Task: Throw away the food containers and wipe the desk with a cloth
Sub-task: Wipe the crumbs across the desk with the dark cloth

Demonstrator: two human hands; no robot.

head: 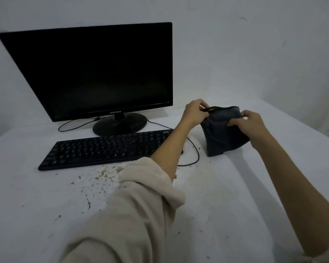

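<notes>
Cream sleeve (pixel 133 205), left hand (pixel 195 112) and right hand (pixel 249 124) tight on dark cloth (pixel 220 135) near keyboard (pixel 106 149).

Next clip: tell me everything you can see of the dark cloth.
The cloth is dark grey-blue fabric, folded, a yellowish tag at one top corner. The left hand pinches that corner, the right hand grips the other. Its lower end hangs close to the desk, right of the keyboard.

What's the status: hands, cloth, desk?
Left hand and right hand both grip the dark cloth, its lower edge at the desk. Brown stains unwiped in front of keyboard. No food containers in view.
</notes>
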